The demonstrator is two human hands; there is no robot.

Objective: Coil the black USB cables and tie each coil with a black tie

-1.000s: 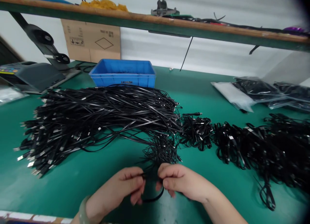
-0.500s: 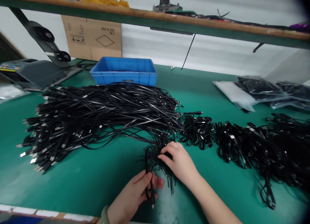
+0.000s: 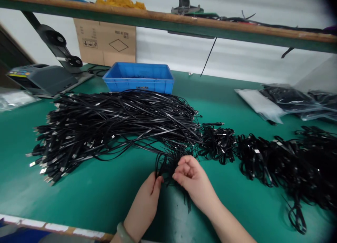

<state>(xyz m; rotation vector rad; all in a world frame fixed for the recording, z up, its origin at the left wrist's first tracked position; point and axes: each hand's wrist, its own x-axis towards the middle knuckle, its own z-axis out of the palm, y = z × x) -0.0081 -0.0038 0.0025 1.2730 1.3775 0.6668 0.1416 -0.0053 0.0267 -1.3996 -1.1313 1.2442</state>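
A looped black cable (image 3: 157, 163) stands just above the thumb and fingers of your left hand (image 3: 147, 202), which grips it near the front of the green bench (image 3: 94, 194). Your right hand (image 3: 193, 178), beside it, has curled fingers with thumb and forefinger drawn narrowly together; whether they pinch anything cannot be told. Thin black ties (image 3: 188, 202) lie heaped partly beneath this hand. Beyond your hands stretches a broad pile of long cables (image 3: 126, 120); to its right lie bundled cables (image 3: 279, 159). Behind the pile sits a blue bin (image 3: 138, 86), below a shelf (image 3: 158, 19).
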